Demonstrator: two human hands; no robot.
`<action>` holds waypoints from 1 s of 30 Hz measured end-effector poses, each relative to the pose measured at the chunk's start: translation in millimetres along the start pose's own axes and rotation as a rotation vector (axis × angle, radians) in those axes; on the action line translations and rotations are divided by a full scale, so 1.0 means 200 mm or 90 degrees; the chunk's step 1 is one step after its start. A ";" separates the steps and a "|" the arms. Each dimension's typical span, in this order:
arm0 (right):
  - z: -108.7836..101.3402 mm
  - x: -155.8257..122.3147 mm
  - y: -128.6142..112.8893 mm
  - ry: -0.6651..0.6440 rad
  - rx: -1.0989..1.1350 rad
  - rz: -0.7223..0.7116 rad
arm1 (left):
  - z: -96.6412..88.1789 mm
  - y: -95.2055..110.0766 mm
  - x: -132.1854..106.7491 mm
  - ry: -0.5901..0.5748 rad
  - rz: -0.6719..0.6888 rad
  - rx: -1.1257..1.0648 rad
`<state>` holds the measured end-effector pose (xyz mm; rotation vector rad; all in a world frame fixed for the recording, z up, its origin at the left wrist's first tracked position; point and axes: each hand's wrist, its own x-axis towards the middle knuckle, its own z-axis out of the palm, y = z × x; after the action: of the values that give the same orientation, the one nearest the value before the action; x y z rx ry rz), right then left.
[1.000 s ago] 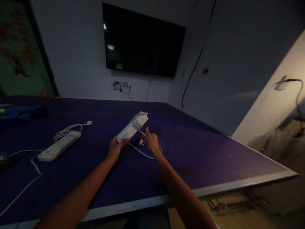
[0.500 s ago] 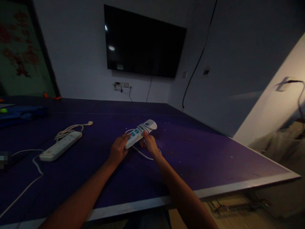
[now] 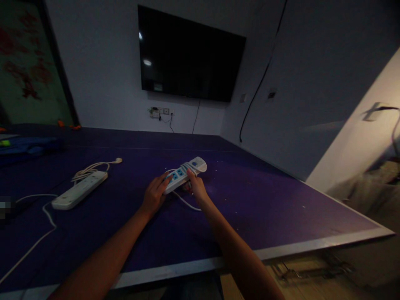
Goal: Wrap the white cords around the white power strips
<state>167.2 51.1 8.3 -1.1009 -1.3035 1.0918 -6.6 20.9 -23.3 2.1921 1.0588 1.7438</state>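
Observation:
A white power strip (image 3: 186,171) with blue sockets lies face up on the purple table (image 3: 250,200), its cord wound round its far half. My left hand (image 3: 154,195) grips its near end, fingers curled over the edge. Beside the strip's right flank, my right hand (image 3: 195,188) is closed on the white cord (image 3: 184,201), which trails in a loop toward me. The plug is hidden under that hand.
A second white power strip (image 3: 79,190) with a coiled cord and plug (image 3: 118,160) lies to the left. Another white cable (image 3: 34,216) runs across the near left. A dark screen (image 3: 187,56) hangs on the far wall. The table's edge (image 3: 281,249) runs near me.
The strip was tilted up with its back showing; it has been turned socket side up and lowered onto the table. Both hands stayed on it and the cord loop has shortened.

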 end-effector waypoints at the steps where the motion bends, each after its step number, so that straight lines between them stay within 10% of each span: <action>1: 0.00 0.00 -0.01 0.004 0.002 0.005 | 0.00 0.00 0.00 0.003 0.003 0.001; 15: -0.01 -0.02 -0.07 0.044 0.077 0.062 | 0.04 0.07 0.03 0.047 -0.198 -0.207; 20: -0.02 0.00 -0.06 0.074 0.103 0.014 | 0.08 0.05 0.05 0.131 -0.410 -0.479; 24: -0.02 0.00 -0.07 0.047 0.127 -0.011 | 0.06 0.05 0.07 0.060 -0.625 -0.661; 30: -0.01 -0.01 -0.04 -0.013 0.083 -0.050 | 0.05 0.06 0.06 0.004 -0.708 -0.785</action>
<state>168.2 47.6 15.9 -0.9363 -1.2627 1.1165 9.5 22.6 -9.8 0.6071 0.6176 1.2101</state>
